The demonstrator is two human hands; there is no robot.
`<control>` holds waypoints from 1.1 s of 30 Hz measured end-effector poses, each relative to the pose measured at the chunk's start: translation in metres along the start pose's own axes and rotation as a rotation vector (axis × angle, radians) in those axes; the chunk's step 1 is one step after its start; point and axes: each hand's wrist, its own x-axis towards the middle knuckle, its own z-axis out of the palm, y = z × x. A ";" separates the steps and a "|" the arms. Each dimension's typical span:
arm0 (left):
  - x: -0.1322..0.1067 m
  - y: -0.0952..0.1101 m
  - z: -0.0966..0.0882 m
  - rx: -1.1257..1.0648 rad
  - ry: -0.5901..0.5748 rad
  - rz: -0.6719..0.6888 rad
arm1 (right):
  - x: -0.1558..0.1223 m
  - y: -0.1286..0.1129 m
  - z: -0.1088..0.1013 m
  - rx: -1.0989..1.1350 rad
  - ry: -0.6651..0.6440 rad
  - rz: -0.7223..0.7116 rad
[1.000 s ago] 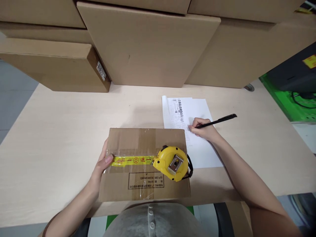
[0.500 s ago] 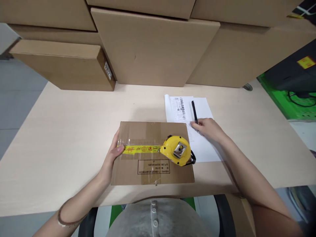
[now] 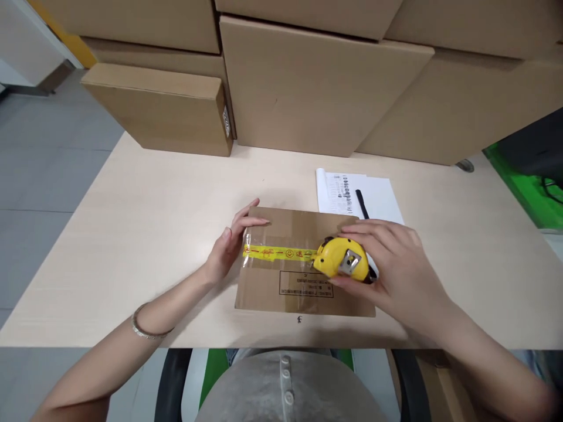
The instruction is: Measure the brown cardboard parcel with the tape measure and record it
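A flat cardboard box (image 3: 272, 281) lies on the light wooden table (image 3: 145, 234) in front of me. Across its top runs the yellow tape measure (image 3: 341, 258), its blade pulled out to the left. My right hand (image 3: 391, 264) is wrapped round the yellow case. My left hand (image 3: 231, 246) rests at the box's left edge with its fingers spread apart, just off the blade's end. A black pen (image 3: 361, 204) lies on a printed sheet of paper (image 3: 378, 196) behind the box.
Large cardboard boxes (image 3: 316, 82) are stacked along the table's back edge, with a smaller one (image 3: 162, 111) at the left. A green and black object (image 3: 528, 170) sits at the far right. Grey floor shows to the left.
My right hand has left the pen on the paper and moved onto the tape measure's case. My left hand's thumb has lifted off the blade's end and the fingers have spread.
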 end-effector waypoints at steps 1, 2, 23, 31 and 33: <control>0.001 0.000 0.001 -0.013 -0.001 -0.007 | -0.001 -0.006 0.002 0.104 -0.017 0.053; 0.001 0.000 0.001 -0.014 -0.008 -0.007 | -0.001 -0.012 0.005 0.209 -0.042 0.120; 0.008 0.003 -0.027 0.159 -0.313 0.060 | 0.043 -0.031 0.015 0.266 -0.146 -0.175; 0.016 -0.008 -0.037 0.168 -0.342 0.143 | -0.039 0.061 -0.039 0.203 -0.030 0.173; 0.017 -0.008 -0.038 0.172 -0.327 0.160 | -0.049 0.068 -0.039 0.236 -0.008 0.197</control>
